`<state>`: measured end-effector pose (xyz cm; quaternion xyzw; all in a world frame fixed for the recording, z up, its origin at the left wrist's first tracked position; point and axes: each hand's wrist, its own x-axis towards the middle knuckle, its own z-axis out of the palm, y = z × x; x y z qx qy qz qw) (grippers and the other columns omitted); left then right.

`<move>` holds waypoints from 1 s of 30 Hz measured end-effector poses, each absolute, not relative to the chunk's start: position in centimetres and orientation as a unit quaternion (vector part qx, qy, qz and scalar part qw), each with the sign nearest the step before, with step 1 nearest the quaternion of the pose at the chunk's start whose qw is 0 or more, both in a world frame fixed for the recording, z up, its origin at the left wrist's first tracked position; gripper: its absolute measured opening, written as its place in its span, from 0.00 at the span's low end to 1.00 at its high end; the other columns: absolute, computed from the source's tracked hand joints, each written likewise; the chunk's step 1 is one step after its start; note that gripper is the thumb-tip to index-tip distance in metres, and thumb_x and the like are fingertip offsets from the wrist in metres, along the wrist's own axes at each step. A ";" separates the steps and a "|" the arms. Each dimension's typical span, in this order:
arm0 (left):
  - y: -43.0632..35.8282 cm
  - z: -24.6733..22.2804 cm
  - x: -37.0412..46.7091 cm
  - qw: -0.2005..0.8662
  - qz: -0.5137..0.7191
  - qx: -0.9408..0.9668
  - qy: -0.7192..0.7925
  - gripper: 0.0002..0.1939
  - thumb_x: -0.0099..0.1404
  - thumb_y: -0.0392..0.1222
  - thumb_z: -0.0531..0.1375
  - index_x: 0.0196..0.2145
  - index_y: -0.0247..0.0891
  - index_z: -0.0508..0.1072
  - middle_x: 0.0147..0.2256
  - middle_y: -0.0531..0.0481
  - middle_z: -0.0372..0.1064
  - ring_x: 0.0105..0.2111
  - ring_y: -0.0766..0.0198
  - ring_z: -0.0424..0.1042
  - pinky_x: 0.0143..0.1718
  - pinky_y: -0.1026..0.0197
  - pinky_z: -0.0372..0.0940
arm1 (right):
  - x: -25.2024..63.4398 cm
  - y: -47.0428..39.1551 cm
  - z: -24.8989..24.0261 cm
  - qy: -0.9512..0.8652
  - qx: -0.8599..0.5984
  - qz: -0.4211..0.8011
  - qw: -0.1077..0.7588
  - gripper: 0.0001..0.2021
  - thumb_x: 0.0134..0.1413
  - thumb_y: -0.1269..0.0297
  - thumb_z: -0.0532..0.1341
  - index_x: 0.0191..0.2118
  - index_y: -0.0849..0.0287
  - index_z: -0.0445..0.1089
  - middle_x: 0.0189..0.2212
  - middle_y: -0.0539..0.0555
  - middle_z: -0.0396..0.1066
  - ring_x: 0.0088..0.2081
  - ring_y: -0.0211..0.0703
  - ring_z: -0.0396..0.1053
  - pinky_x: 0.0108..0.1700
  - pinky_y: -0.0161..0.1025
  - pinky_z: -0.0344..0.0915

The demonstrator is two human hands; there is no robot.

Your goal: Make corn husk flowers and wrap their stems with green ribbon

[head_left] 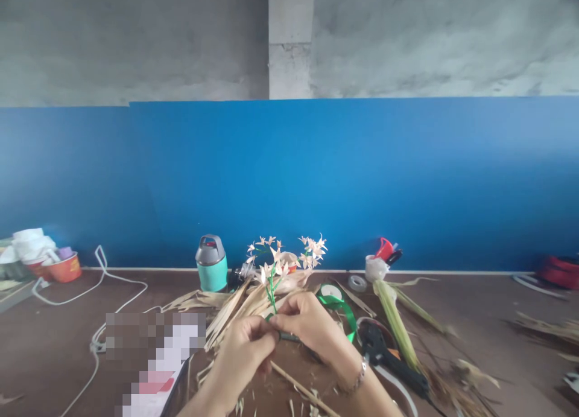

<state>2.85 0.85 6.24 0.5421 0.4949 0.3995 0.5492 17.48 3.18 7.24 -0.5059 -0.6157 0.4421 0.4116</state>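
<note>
A spray of small pale flowers (272,271) on green stems stands upright above my hands. The fingers of my left hand (246,350) are pinched at the lower end of the stem. My right hand (305,320), with a bracelet at the wrist, pinches the same stem from the other side. A dark green piece shows between the fingertips of both hands. Green ribbon (346,317) lies just right of my right hand. Behind the hands are dried husks (230,311) and a second group of pale flowers (313,251).
A teal flask (212,269) stands at the back. On the right lie a black glue gun (393,362), green stalks (398,326), a tape roll (357,283) and a white cup (376,268) with pens. A white cord (97,338) and red tubs (66,268) are on the left.
</note>
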 end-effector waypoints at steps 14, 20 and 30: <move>0.1 8.2 2.4 0.623 0.416 0.494 0.441 0.10 0.49 0.41 0.64 0.18 0.34 0.68 0.15 0.54 0.66 0.11 0.75 0.58 0.13 0.71 0.49 | 17.8 2.5 8.1 -0.550 -0.313 0.662 0.402 0.15 0.42 0.57 0.69 0.22 0.63 0.68 0.17 0.46 0.63 0.21 0.31 0.58 0.25 0.32 0.53; -0.2 8.5 2.4 0.649 0.419 0.485 0.410 0.13 0.49 0.43 0.65 0.17 0.34 0.67 0.16 0.54 0.66 0.11 0.76 0.57 0.12 0.71 0.48 | 18.1 2.7 7.6 -0.481 -0.226 0.750 0.395 0.13 0.38 0.61 0.71 0.24 0.65 0.71 0.21 0.50 0.70 0.23 0.34 0.66 0.30 0.33 0.58; 0.0 8.6 1.6 0.646 0.373 0.517 0.420 0.07 0.51 0.39 0.62 0.20 0.34 0.71 0.17 0.53 0.68 0.11 0.76 0.58 0.12 0.71 0.48 | 18.2 2.4 8.8 -0.521 -0.295 0.703 0.384 0.17 0.34 0.57 0.72 0.17 0.64 0.67 0.13 0.45 0.62 0.17 0.28 0.53 0.22 0.32 0.45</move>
